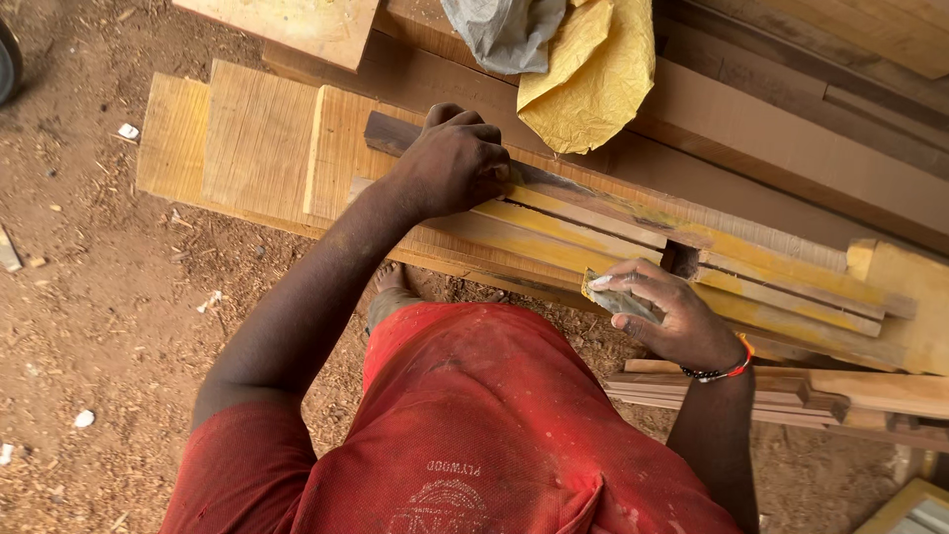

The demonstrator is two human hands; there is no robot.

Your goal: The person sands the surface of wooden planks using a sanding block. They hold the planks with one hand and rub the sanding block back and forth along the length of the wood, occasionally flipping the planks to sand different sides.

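Note:
My left hand (453, 163) presses down on a dark wooden strip (554, 183) that lies along a stack of yellow-smeared wooden slats (633, 242). My right hand (672, 316) grips a folded piece of grey sandpaper (618, 299) with yellow dust on it, held against the near edge of the slats. The slats rest on wider pale planks (247, 143). My red shirt and a bare foot show below the planks.
A crumpled yellow sheet (593, 84) and a grey bag (504, 30) lie on brown boards (791, 148) behind the slats. More thin strips (791, 396) are stacked at the right. The ground (99, 297) is dirt with sawdust and small scraps.

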